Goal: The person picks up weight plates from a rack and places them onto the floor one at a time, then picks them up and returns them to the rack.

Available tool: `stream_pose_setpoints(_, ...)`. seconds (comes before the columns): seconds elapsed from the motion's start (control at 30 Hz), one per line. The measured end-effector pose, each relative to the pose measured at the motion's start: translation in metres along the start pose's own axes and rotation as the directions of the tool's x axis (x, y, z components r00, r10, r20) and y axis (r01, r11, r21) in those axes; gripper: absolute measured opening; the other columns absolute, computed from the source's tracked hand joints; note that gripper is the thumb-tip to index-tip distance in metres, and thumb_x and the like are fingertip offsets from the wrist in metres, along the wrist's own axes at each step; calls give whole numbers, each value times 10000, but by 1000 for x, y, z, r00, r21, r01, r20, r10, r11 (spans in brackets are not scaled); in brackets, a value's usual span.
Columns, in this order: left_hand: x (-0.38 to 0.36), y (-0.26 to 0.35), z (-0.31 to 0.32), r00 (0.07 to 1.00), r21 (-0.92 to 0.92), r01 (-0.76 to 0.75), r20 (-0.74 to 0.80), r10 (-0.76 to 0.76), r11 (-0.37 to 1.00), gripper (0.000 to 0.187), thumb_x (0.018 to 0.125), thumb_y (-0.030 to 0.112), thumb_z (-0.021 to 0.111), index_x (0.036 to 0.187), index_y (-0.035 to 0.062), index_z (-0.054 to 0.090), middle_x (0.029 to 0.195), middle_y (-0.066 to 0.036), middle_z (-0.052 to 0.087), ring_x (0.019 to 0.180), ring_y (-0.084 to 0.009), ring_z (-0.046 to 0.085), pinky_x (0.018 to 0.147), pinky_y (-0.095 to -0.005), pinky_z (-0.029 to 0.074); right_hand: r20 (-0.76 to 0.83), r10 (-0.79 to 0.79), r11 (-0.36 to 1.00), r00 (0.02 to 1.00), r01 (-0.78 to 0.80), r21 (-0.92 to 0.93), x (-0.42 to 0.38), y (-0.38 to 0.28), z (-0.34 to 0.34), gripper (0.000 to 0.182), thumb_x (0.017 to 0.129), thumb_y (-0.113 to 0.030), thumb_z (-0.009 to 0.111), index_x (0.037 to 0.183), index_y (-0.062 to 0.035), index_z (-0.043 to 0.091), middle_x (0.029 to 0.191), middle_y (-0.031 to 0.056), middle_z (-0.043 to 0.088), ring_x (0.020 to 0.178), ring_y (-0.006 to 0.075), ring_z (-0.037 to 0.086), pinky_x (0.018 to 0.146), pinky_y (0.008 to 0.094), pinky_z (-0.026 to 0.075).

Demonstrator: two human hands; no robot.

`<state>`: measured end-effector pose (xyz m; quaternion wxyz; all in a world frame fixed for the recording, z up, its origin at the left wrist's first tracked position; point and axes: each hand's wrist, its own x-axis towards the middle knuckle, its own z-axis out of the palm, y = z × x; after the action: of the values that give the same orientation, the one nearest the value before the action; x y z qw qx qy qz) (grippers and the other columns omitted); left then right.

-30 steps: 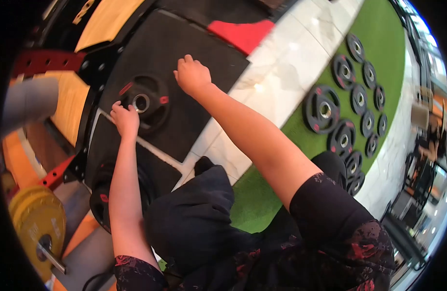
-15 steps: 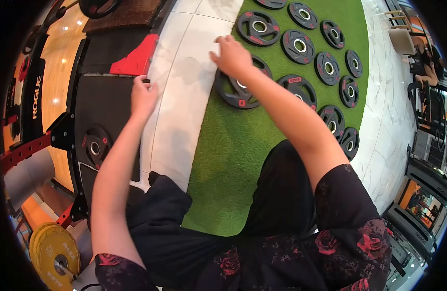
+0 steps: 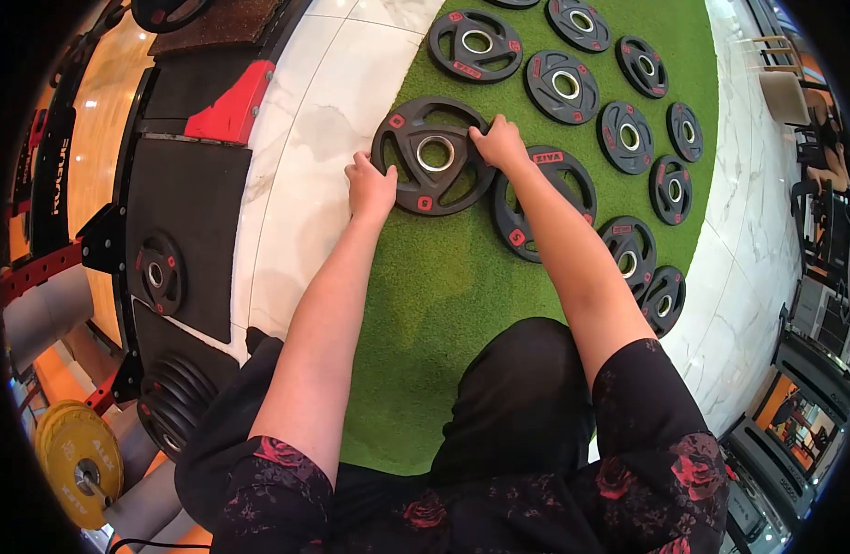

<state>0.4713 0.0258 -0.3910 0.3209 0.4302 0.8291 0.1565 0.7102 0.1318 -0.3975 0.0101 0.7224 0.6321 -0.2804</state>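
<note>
A large black weight plate [image 3: 434, 189] with red marks and a silver centre ring lies at the left edge of the green turf [image 3: 425, 305]. My left hand [image 3: 371, 189] grips its left rim, fingers curled at the edge. On the opposite side, my right hand [image 3: 501, 146] pinches the right rim of the same plate. Just right of it, partly behind my right forearm, lies another black plate [image 3: 573, 180]. Several more black plates are spread over the turf beyond, among them one at the top [image 3: 476, 46].
Black mats [image 3: 185, 222] at the left hold a single plate [image 3: 160, 274] and a row of plates [image 3: 176, 402]. A red wedge-shaped piece [image 3: 231, 103] and a rack upright stand there. Yellow plates [image 3: 79, 452] are at lower left. A person [image 3: 826, 152] is at the far right.
My left hand has moved right to the large plate, and my right hand has come down to its right rim. Both hands have taken hold of it, and the view has shifted.
</note>
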Motion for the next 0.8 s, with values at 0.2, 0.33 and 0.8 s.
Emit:
stream_pose_setpoints(0.2, 6, 3, 10, 999, 71, 23, -23, -21, 997, 572, 886, 286, 729, 1312, 39, 438, 1210, -260, 561, 1067, -429, 637, 936, -492, 532, -13, 126, 991, 992, -125, 49, 1, -25, -6, 661, 908, -459, 690, 1327, 24, 519, 1263, 291, 623, 1176, 436, 626, 1004, 489, 515)
stream_pose_setpoints(0.33, 8, 10, 10, 997, 150, 71, -16, -70, 986, 457, 903, 145, 653, 1276, -9, 439, 1199, -303, 534, 982, -449, 671, 838, -486, 583, -10, 186, 981, 983, -185, 57, 8, -30, -7, 562, 910, -431, 699, 1264, -8, 589, 1277, 255, 645, 1192, 420, 631, 1002, 484, 519)
stream_pose_setpoints(0.8, 5, -18, -20, 999, -15, -20, -49, 20, 1000, 466, 838, 165, 728, 1247, 50, 535, 1110, -317, 599, 1018, -482, 632, 910, -522, 531, 61, -36, 994, 997, 42, -97, 8, -10, 21, 512, 931, -382, 696, 1127, 82, 605, 1155, 336, 662, 1124, 483, 631, 947, 506, 526)
